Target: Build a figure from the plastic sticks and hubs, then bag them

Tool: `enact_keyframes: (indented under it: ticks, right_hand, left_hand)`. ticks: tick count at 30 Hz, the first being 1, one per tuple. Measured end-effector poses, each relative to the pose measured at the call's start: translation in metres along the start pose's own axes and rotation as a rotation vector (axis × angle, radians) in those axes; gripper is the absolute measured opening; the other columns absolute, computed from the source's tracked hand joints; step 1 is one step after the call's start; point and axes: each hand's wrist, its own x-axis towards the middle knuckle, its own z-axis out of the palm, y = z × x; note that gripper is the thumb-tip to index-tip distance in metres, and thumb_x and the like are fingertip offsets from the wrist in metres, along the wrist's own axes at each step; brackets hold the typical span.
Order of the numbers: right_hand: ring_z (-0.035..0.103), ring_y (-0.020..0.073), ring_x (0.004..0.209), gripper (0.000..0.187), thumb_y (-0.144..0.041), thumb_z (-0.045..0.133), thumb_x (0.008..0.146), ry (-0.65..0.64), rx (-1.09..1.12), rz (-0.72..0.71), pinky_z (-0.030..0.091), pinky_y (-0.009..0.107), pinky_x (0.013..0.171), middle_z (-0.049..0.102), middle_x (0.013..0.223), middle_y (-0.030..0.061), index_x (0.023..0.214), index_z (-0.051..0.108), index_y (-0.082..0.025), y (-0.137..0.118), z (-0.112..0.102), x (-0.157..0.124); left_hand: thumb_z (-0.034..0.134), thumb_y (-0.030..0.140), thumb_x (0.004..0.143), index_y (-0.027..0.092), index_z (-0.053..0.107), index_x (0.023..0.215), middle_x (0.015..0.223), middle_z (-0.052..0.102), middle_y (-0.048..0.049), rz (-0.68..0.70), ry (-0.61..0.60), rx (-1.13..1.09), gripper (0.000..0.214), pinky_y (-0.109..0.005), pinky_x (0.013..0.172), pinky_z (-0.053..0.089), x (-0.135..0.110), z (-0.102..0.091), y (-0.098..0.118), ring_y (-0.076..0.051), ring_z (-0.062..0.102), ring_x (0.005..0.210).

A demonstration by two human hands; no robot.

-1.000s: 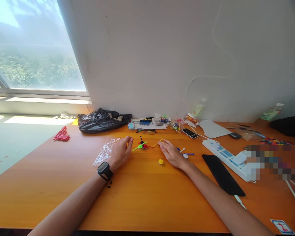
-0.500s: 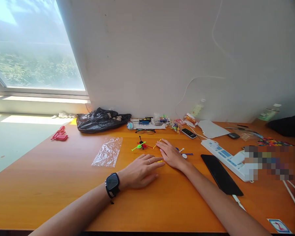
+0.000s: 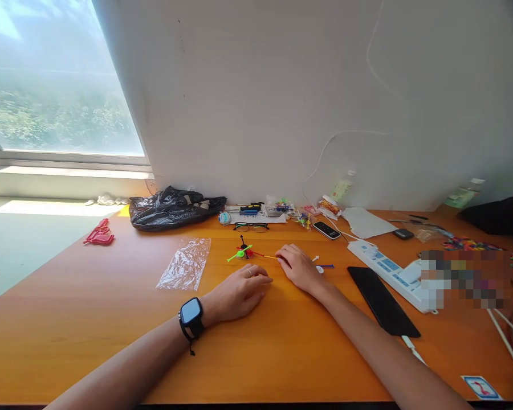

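Note:
My right hand [image 3: 302, 270] is closed around one end of a thin yellow plastic arrow piece [image 3: 270, 257] just above the table; its round base is hidden by the fingers. Just left of that piece sits a cluster of small arrow pieces: a green one [image 3: 239, 254], a black one [image 3: 242, 245] and a red one [image 3: 257, 254] pointing right. My left hand [image 3: 237, 291], wearing a ring and a black watch [image 3: 191, 311], lies palm down on the wood with loosely spread fingers, holding nothing. Behind my right hand, a blue arrow piece [image 3: 328, 266] and a white one [image 3: 320, 270] are partly covered.
A clear plastic bag [image 3: 184, 265] lies to the left, beyond it a black bag [image 3: 175, 210] and a red plastic part [image 3: 100, 232]. Glasses [image 3: 251, 227] are at the back. On the right are a black phone [image 3: 382, 302] and a power strip [image 3: 387, 273].
My left hand has drawn back a little to the left, away from my right hand. The yellow arrow piece has turned from slanted to nearly level, its tip close to the red one.

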Motion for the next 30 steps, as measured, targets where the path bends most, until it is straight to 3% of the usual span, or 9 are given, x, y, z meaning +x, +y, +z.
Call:
enact_keyframes:
  ticks: [10,17,25,30]
  right_hand:
    - [0.063,0.0243,0.084,0.014,-0.019,0.051,0.099,0.072,0.038,0.093,0.048,0.036,0.075,0.069,0.089,0.0067,0.090,0.060,-0.023,-0.005,-0.009,0.000]
    - [0.069,0.0224,0.080,0.009,-0.028,0.057,0.093,0.200,0.289,0.113,0.055,0.036,0.076,0.071,0.084,0.0036,0.087,0.062,-0.024,-0.008,-0.013,0.000]
    - [0.071,0.0229,0.089,0.017,-0.028,0.063,0.092,0.233,0.388,0.083,0.059,0.039,0.086,0.074,0.099,0.0063,0.107,0.070,-0.023,-0.007,-0.012,0.000]
    - [0.069,0.0237,0.088,0.016,-0.030,0.064,0.092,0.233,0.378,0.058,0.059,0.041,0.086,0.073,0.098,0.0070,0.105,0.071,-0.023,-0.010,-0.014,0.000]
  left_hand:
    - [0.064,0.022,0.097,0.022,0.069,0.101,0.097,0.071,-0.0058,-0.172,-0.001,-0.012,0.006,-0.033,0.085,0.055,-0.003,0.003,-0.009,-0.020,0.067,0.091]
    - [0.070,0.020,0.090,0.022,0.070,0.110,0.108,0.070,-0.0087,-0.217,0.193,-0.141,0.020,-0.035,0.085,0.059,-0.003,0.002,-0.013,-0.021,0.068,0.093]
    - [0.071,0.020,0.089,0.020,0.073,0.096,0.099,0.072,-0.0074,-0.220,0.257,-0.195,0.007,-0.031,0.077,0.058,0.000,-0.005,-0.007,-0.017,0.067,0.082]
    - [0.075,0.026,0.089,0.019,0.072,0.088,0.097,0.072,-0.0076,-0.299,0.399,-0.214,0.008,-0.030,0.078,0.059,0.004,-0.014,0.002,-0.017,0.069,0.084]
